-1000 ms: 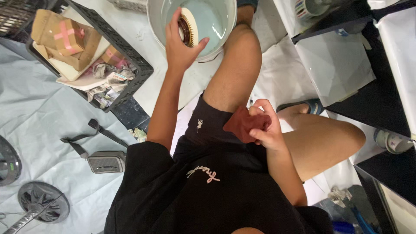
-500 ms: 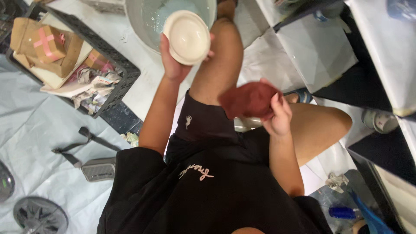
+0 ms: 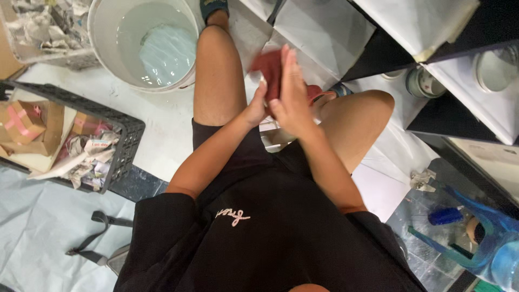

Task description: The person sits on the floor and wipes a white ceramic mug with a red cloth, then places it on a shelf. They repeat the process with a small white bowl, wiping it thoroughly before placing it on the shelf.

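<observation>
Both hands meet above the knees: the right hand [image 3: 294,92] presses a soft red cloth [image 3: 268,70] flat against something the left hand [image 3: 255,108] grips, hidden. Cloth looks limp, light.

Red cloth [image 3: 268,69] between both hands.

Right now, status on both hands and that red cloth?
Left hand and right hand pressed together around red cloth, above the knees. What the cloth wraps is hidden. White water bucket stands apart, nothing between.
</observation>
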